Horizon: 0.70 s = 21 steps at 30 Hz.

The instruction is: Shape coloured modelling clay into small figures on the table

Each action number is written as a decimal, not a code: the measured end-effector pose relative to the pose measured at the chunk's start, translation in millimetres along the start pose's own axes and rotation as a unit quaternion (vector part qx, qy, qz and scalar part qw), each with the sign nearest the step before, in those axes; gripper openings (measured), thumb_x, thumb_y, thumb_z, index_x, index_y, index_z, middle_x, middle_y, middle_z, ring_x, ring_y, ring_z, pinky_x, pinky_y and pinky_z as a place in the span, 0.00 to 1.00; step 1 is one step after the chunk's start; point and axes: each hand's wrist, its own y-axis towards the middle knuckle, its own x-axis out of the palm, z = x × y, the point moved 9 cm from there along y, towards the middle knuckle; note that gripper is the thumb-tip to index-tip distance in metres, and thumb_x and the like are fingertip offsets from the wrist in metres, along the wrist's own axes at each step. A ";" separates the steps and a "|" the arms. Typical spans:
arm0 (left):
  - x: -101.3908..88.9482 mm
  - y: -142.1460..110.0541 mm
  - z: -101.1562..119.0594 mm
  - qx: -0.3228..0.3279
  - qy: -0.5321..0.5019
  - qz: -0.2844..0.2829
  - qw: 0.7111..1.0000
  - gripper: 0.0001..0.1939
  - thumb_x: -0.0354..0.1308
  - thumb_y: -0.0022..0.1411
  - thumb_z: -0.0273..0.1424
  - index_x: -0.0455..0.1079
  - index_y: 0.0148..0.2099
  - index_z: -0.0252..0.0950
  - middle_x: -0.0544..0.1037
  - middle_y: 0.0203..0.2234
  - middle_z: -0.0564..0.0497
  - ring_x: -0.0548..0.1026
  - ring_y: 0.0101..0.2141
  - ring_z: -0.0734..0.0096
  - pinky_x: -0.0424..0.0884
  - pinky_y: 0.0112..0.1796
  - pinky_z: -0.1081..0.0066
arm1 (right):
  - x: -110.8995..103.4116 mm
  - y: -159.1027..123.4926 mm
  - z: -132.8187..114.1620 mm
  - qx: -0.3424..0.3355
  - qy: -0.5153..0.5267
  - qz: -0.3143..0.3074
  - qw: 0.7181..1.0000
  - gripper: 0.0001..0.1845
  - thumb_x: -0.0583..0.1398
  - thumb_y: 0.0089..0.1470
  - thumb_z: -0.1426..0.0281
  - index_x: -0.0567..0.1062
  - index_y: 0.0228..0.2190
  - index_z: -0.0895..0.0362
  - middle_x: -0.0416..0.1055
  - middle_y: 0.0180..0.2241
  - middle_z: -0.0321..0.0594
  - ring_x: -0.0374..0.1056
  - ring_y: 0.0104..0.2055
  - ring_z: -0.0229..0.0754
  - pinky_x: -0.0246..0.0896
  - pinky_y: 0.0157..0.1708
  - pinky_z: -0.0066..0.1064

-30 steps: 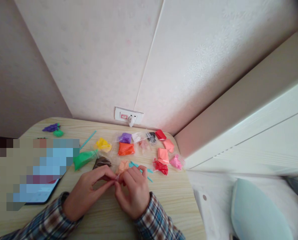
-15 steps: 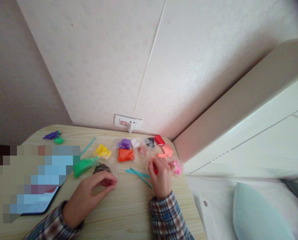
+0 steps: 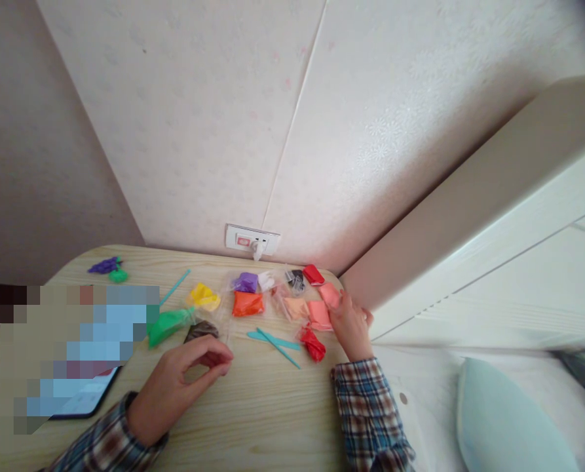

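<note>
My left hand (image 3: 187, 380) rests over the table, thumb and fingertips pinched together; anything between them is too small to make out. Just beyond it lie a dark brown clay packet (image 3: 202, 330) and a green clay bag (image 3: 169, 326). At the table's right edge my right hand (image 3: 352, 328) has curled fingers, with their grip hidden. Beside its fingertips are two coral clay packets, the nearer one (image 3: 318, 315) and the farther one (image 3: 329, 294). A crumpled red clay bag (image 3: 313, 344) sits left of this hand, near crossed teal modelling tools (image 3: 275, 344).
Purple (image 3: 245, 282), orange (image 3: 247, 303), yellow (image 3: 204, 297), peach (image 3: 297, 308) and red (image 3: 314, 274) packets lie toward the wall. A purple-and-green clay piece (image 3: 109, 267) is far left, above a partly blurred tablet (image 3: 93, 396). A plug sits in the wall socket (image 3: 251, 240).
My right hand has moved right, off the red bag, which now lies uncovered on the table. The bright pink packet is now hidden behind that hand. My left hand keeps its pinched pose.
</note>
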 end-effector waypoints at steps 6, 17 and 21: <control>0.5 0.3 1.0 0.003 -0.001 -0.001 1.000 0.03 0.55 0.55 0.29 0.70 0.32 0.35 0.76 0.26 0.50 0.74 0.27 0.70 0.73 0.30 0.74 | -3.2 2.7 4.4 0.023 0.047 0.027 0.998 0.28 0.56 0.47 0.68 0.60 0.51 0.63 0.69 0.42 0.53 0.64 0.48 0.53 0.50 0.47 0.44; -10.8 -7.0 5.3 0.021 -0.140 0.062 0.988 0.24 0.59 0.53 0.30 0.58 0.52 0.38 0.69 0.41 0.46 0.71 0.30 0.73 0.70 0.28 0.74 | -32.6 -63.6 -119.9 -0.096 0.599 -0.297 0.738 0.14 0.55 0.51 0.65 0.67 0.41 0.53 0.71 0.41 0.38 0.67 0.44 0.42 0.61 0.41 0.32; -10.1 -6.9 -7.6 -0.038 -0.156 0.059 0.985 0.25 0.60 0.52 0.33 0.59 0.51 0.34 0.71 0.34 0.48 0.70 0.28 0.72 0.68 0.26 0.75 | -12.0 -102.4 -169.4 -0.143 0.593 -0.398 0.685 0.10 0.52 0.54 0.60 0.68 0.33 0.52 0.71 0.31 0.36 0.67 0.36 0.39 0.62 0.36 0.31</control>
